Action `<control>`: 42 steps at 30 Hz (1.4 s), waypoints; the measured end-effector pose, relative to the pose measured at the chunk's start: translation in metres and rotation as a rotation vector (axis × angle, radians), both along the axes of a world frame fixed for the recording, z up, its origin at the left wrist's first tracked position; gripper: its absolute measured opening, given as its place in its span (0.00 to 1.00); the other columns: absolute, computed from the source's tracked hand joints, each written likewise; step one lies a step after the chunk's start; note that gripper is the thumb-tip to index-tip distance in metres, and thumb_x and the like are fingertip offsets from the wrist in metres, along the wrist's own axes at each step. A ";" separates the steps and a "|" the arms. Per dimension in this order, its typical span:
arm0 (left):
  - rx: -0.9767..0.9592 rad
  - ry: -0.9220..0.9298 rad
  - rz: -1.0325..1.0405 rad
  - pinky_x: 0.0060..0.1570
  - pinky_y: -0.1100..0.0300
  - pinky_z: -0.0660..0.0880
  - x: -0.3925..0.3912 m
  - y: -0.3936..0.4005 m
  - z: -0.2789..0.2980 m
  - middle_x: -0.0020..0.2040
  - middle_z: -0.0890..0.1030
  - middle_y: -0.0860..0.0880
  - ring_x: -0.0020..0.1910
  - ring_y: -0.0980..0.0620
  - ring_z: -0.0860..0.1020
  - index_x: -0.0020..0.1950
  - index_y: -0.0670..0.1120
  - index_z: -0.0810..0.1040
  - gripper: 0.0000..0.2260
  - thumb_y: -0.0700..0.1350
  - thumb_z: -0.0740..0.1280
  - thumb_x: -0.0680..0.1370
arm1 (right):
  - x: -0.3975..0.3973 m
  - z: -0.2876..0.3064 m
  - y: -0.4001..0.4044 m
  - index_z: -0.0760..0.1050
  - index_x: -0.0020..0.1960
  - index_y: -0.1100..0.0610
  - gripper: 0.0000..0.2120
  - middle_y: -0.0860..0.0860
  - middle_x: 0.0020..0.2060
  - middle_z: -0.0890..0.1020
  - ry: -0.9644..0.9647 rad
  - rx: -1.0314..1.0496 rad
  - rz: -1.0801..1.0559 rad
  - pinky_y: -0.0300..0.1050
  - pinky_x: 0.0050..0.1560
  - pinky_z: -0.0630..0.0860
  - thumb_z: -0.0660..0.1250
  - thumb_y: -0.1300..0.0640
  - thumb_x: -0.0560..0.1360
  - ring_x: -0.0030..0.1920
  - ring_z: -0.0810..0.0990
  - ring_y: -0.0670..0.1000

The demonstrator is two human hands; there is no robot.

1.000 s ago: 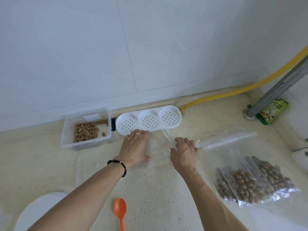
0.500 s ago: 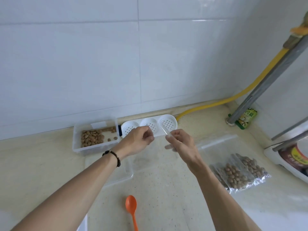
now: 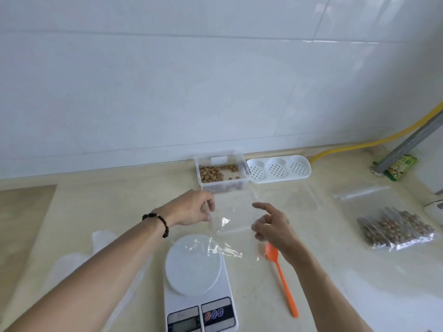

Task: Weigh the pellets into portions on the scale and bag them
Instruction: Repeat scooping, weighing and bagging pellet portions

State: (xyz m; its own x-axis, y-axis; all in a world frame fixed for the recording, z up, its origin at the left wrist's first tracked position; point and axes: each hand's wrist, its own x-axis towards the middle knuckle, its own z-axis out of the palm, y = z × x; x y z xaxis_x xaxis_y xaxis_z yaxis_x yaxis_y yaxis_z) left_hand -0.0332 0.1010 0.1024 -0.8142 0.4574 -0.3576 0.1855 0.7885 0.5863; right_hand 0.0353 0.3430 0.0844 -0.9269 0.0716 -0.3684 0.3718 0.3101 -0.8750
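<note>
A clear, empty plastic bag [image 3: 230, 226] hangs between my two hands, its lower end crumpled over the far edge of the white kitchen scale [image 3: 196, 279]. My left hand [image 3: 191, 208] pinches the bag's left top edge. My right hand [image 3: 271, 227] pinches the right edge with thumb and curled fingers, index finger stretched out. The scale's round platform is bare. Brown pellets lie in a clear open container [image 3: 220, 174] by the wall. An orange spoon [image 3: 282, 281] lies on the counter to the right of the scale, partly under my right hand.
Filled pellet bags [image 3: 395, 231] lie at the right, with empty zip bags [image 3: 359, 195] behind them. A white perforated tray [image 3: 278, 168] sits beside the container. A yellow hose [image 3: 347, 147], a grey pipe and a green packet [image 3: 400, 167] occupy the far right corner. Clear plastic lies at the left.
My hands lifted the clear bag off the counter and drew it back toward me, over the scale. The view shifted left and down, bringing the scale into sight.
</note>
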 end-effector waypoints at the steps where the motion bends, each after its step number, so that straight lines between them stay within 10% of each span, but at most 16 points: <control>1: -0.019 0.008 -0.004 0.34 0.66 0.68 0.002 -0.010 -0.005 0.37 0.79 0.55 0.37 0.56 0.77 0.47 0.52 0.75 0.05 0.45 0.70 0.75 | 0.005 -0.005 -0.009 0.77 0.59 0.53 0.21 0.53 0.30 0.78 -0.021 0.024 0.020 0.42 0.34 0.76 0.66 0.71 0.71 0.29 0.78 0.50; 7: -0.130 0.079 -0.027 0.49 0.61 0.70 0.010 -0.030 -0.033 0.40 0.80 0.56 0.44 0.53 0.78 0.50 0.50 0.77 0.06 0.44 0.69 0.75 | 0.027 -0.037 -0.041 0.79 0.53 0.54 0.11 0.56 0.35 0.83 -0.168 0.084 -0.010 0.42 0.36 0.79 0.70 0.63 0.73 0.31 0.80 0.48; 13: -0.255 0.245 -0.113 0.73 0.49 0.52 0.005 -0.026 -0.062 0.44 0.76 0.55 0.56 0.53 0.73 0.55 0.50 0.76 0.10 0.48 0.69 0.75 | 0.037 -0.066 -0.046 0.78 0.49 0.48 0.04 0.48 0.34 0.85 -0.216 0.206 -0.010 0.55 0.47 0.83 0.70 0.54 0.75 0.35 0.84 0.48; 18: -0.301 0.381 -0.109 0.74 0.45 0.47 0.013 -0.025 -0.070 0.63 0.72 0.49 0.66 0.49 0.68 0.67 0.49 0.72 0.21 0.53 0.68 0.76 | 0.046 -0.072 -0.043 0.78 0.54 0.45 0.11 0.42 0.43 0.84 -0.199 0.371 0.042 0.54 0.48 0.83 0.67 0.42 0.75 0.42 0.84 0.46; 25: -0.068 0.535 0.154 0.60 0.49 0.72 0.085 -0.043 -0.079 0.58 0.77 0.44 0.59 0.42 0.74 0.62 0.42 0.76 0.18 0.49 0.69 0.75 | 0.076 -0.058 -0.043 0.77 0.59 0.52 0.17 0.42 0.48 0.79 -0.038 0.465 0.027 0.54 0.55 0.79 0.60 0.42 0.78 0.52 0.81 0.50; 42: -0.199 0.328 0.269 0.76 0.55 0.52 0.282 -0.048 -0.135 0.80 0.49 0.46 0.77 0.48 0.52 0.79 0.43 0.45 0.43 0.66 0.60 0.76 | 0.200 -0.100 -0.058 0.57 0.77 0.50 0.26 0.54 0.75 0.62 0.215 0.759 0.455 0.53 0.66 0.68 0.56 0.46 0.82 0.70 0.66 0.56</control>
State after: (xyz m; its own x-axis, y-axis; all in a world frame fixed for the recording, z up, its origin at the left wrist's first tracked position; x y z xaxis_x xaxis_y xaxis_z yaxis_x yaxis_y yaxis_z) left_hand 0.2490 0.0534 -0.0322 -0.9792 0.1629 -0.1211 0.1089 0.9252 0.3636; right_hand 0.2352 0.2848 -0.0156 -0.9682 -0.1656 -0.1873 -0.0756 0.9080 -0.4121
